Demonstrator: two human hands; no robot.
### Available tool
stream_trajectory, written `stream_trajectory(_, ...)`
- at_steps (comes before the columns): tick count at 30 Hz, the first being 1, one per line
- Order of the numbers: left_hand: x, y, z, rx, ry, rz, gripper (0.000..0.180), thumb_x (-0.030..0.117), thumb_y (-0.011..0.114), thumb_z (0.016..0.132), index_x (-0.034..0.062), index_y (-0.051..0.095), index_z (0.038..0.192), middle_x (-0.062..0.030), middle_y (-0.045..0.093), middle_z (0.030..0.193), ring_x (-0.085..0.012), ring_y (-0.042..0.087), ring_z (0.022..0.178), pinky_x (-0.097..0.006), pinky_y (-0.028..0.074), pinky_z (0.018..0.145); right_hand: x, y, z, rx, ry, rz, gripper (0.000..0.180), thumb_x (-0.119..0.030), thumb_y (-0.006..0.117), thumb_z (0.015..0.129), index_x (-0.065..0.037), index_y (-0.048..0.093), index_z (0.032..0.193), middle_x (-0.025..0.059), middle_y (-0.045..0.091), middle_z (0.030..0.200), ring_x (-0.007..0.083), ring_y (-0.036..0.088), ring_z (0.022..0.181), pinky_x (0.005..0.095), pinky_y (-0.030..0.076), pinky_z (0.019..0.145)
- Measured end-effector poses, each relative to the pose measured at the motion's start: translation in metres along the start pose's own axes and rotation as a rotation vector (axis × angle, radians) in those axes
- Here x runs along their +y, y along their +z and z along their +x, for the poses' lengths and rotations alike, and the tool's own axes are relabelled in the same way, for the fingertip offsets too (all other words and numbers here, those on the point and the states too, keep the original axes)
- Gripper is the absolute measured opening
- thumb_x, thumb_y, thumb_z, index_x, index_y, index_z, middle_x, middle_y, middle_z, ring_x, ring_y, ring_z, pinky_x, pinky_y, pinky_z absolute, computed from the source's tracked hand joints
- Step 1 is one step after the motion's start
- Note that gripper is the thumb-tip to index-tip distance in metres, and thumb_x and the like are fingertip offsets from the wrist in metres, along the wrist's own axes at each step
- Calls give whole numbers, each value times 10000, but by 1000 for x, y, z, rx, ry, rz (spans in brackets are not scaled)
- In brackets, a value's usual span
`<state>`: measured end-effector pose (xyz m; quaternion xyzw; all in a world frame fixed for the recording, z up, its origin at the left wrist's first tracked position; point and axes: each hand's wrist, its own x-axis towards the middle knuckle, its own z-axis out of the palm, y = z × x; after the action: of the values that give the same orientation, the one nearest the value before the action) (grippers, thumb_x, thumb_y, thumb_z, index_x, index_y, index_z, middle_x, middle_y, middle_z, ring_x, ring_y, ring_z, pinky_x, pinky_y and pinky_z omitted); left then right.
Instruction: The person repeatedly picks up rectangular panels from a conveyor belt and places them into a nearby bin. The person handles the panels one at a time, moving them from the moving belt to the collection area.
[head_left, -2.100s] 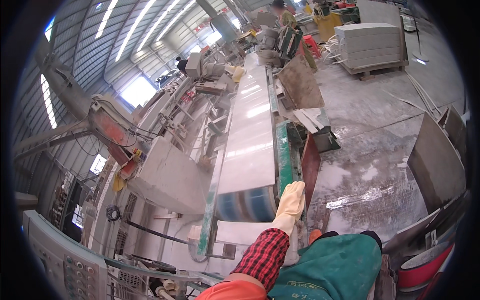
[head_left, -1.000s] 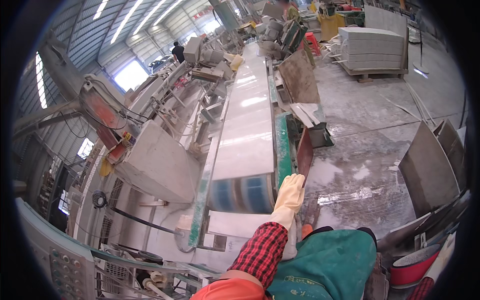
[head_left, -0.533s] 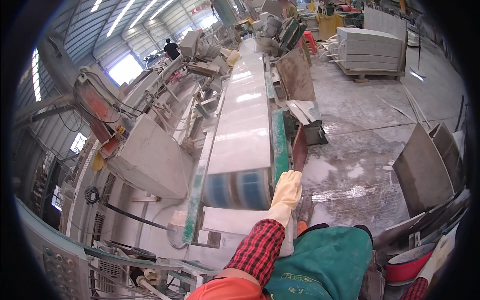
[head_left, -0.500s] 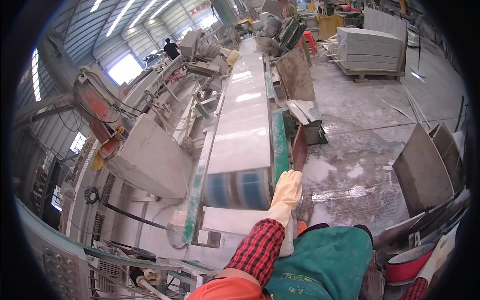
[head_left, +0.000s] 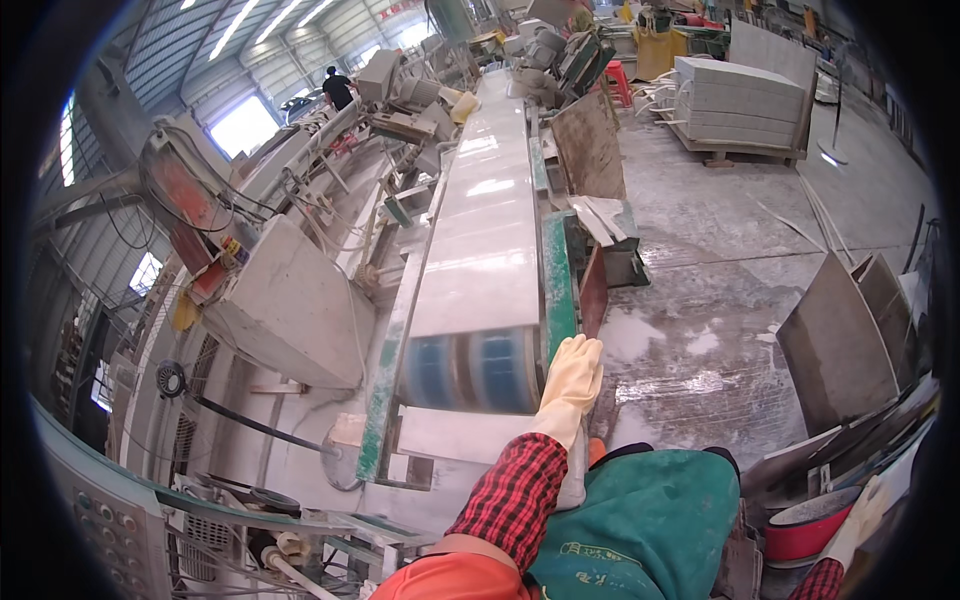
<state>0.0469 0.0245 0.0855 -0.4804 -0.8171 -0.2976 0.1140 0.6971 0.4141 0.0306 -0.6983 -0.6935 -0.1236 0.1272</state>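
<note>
My left hand (head_left: 570, 378), in a cream rubber glove, lies with its fingers stretched forward on the near end of the conveyor's green side rail (head_left: 560, 285). Left of it turns a blurred roller (head_left: 470, 370) with blue bands. Beyond the roller, a glossy, pale stone slab (head_left: 475, 290) lies on the long conveyor. Down at the lower right is my right hand (head_left: 858, 520), gloved alike. It is beside a red tub (head_left: 800, 535) and the edges of leaning slabs, its fingers seemingly extended and partly blurred. Nothing shows in either hand.
A teal apron (head_left: 640, 530) covers my front. Brown boards (head_left: 840, 335) lean at the right; a stack of pale slabs (head_left: 740, 100) stands behind them. At left are a large pale slab-like block (head_left: 295, 305) and a button panel (head_left: 110, 535). A person (head_left: 338, 90) stands far back.
The view has shifted slightly. My right hand has moved a little left, closer to the red tub. My left hand stays on the rail end.
</note>
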Motion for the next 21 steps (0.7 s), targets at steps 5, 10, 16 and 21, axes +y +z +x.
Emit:
stream_trajectory(5, -3, 1, -3, 26, 11, -15, 186, 51, 634, 779, 33, 544, 941, -161, 567, 939, -364, 523, 958, -435, 421, 899, -7, -1, -5, 42, -33, 0, 592, -460, 484, 1023, 14, 533, 1375, 208, 537, 1413, 359, 478, 1323, 416, 358, 1127)
stream_trajectory(10, -4, 3, -2, 43, 22, -37, 171, 54, 631, 783, 36, 529, 920, -171, 562, 932, -379, 515, 938, -439, 425, 868, 0, 5, -11, 106, -65, -10, 572, -438, 485, 1027, 19, 537, 1366, 210, 543, 1405, 363, 486, 1315, 417, 365, 1119)
stream_trajectory(16, -6, 1, -5, 62, 17, -45, 168, 58, 631, 786, 38, 523, 913, -172, 557, 923, -384, 512, 938, -444, 427, 865, -20, -13, -22, 94, -75, 99, 548, -424, 474, 1032, 19, 560, 1343, 213, 561, 1383, 366, 505, 1296, 418, 378, 1107)
stream_trajectory(21, -3, 0, -3, 49, 0, -44, 180, 54, 640, 779, 40, 532, 923, -167, 557, 926, -379, 513, 933, -442, 432, 856, -15, -9, -28, 145, -98, 64, 544, -421, 467, 1035, 24, 571, 1329, 214, 566, 1377, 367, 513, 1287, 420, 382, 1104)
